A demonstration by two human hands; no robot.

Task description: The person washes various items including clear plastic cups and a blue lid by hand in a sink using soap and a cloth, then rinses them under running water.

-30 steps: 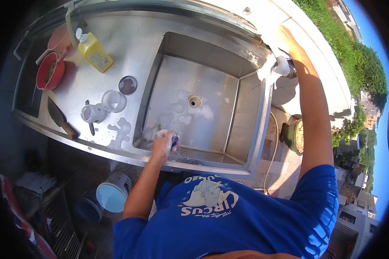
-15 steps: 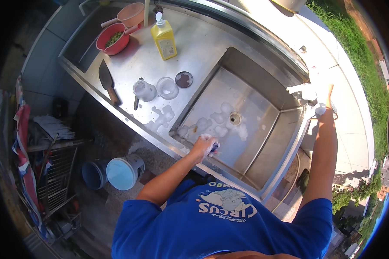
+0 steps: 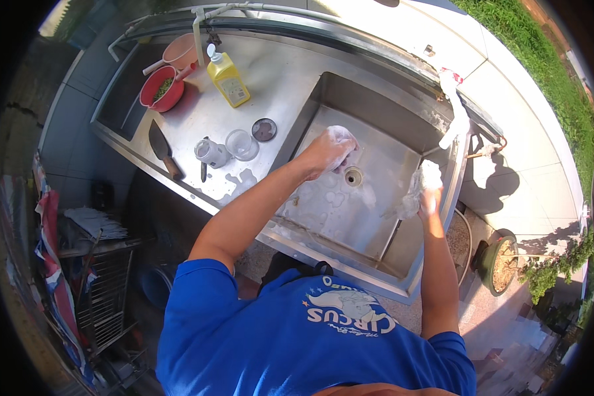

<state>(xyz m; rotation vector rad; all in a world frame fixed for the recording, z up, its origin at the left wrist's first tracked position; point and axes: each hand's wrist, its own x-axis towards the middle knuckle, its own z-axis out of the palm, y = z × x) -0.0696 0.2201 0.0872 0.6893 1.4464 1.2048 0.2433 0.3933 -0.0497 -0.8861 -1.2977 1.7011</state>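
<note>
Over the steel sink (image 3: 402, 102), my left hand (image 3: 331, 150) is closed and coated with white foam. A small dark bluish-purple bit shows under its fingers, too hidden to name. At the sink's right side, my right hand (image 3: 430, 193) is closed around a clear, see-through thing (image 3: 409, 200) with thick foam on it; its shape is blurred. Between the hands lies the round drain (image 3: 354, 176), with suds around it. A white tap (image 3: 457, 122) rises at the sink's far right corner, beyond my right hand.
Left of the sink stand two clear jars (image 3: 243, 145) (image 3: 211, 153) near a round lid (image 3: 264, 130). A knife (image 3: 160, 146) lies farther left. Behind are a yellow pump bottle (image 3: 228, 80) and a red strainer (image 3: 160, 91) holding greens. A potted plant (image 3: 498, 264) stands at the right.
My right hand has come from beside the tap down to the sink's right side, with the clear foamy thing in it. My left hand has moved from the near edge farther over the sink.
</note>
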